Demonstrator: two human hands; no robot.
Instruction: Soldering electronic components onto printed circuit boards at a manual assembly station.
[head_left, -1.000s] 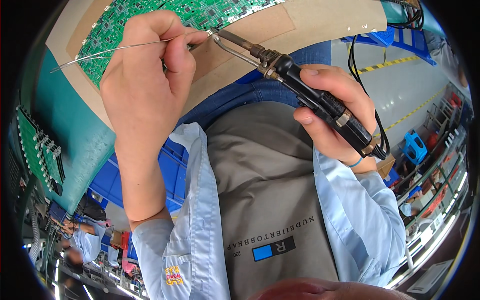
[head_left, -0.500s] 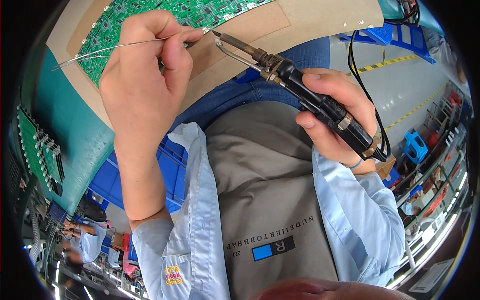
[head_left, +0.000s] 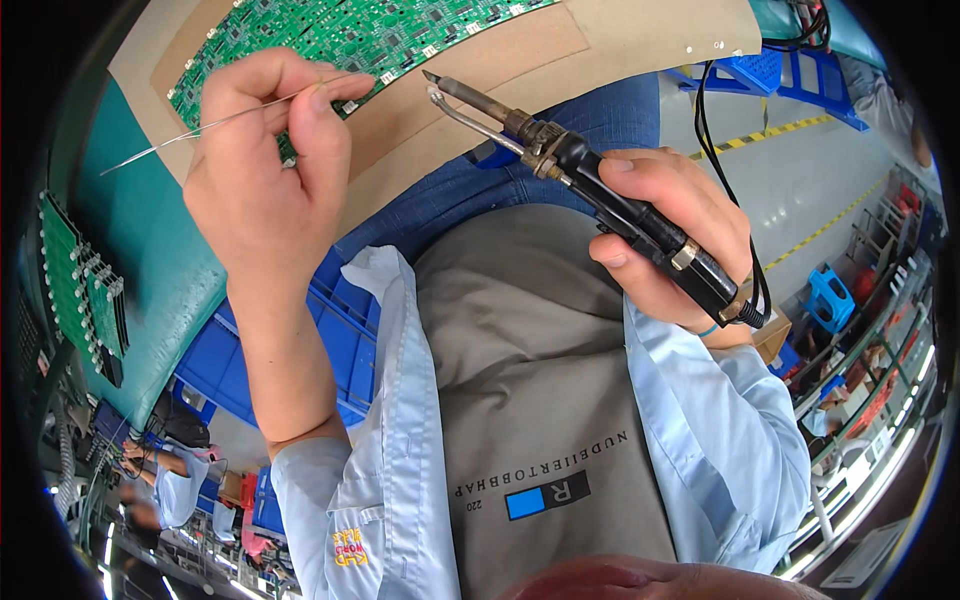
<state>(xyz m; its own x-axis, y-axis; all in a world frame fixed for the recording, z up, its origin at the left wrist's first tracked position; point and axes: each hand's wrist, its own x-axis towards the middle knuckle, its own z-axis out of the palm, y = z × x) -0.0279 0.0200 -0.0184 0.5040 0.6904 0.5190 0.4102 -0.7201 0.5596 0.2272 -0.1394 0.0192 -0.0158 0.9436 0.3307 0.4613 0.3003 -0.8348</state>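
- Your left hand [head_left: 255,195] is closed, thumb and fingers pinching a thin silvery wire [head_left: 160,148]; its long end trails out to the left.
- Your left fingertips sit at the near edge of the green circuit board [head_left: 370,40], beside a white connector [head_left: 388,77]; you cannot tell from here whether they touch it.
- Your right hand [head_left: 705,210] is wrapped around the black handle of a soldering iron [head_left: 580,165], thumb and fingers on opposite sides.
- The iron points up and left; its dark tip shows over the brown sheet [head_left: 670,30], just beside the board's near edge and apart from your left fingers.
- A bent metal tube [head_left: 480,128] runs alongside the iron's barrel.
- Circuit board lies on the brown sheet, partly behind your left hand; sheet rests on the green counter [head_left: 165,275].
- More green boards [head_left: 75,290] stand at the counter's left side.
- A blue stool [head_left: 830,297] stands on the floor, well off to your right.
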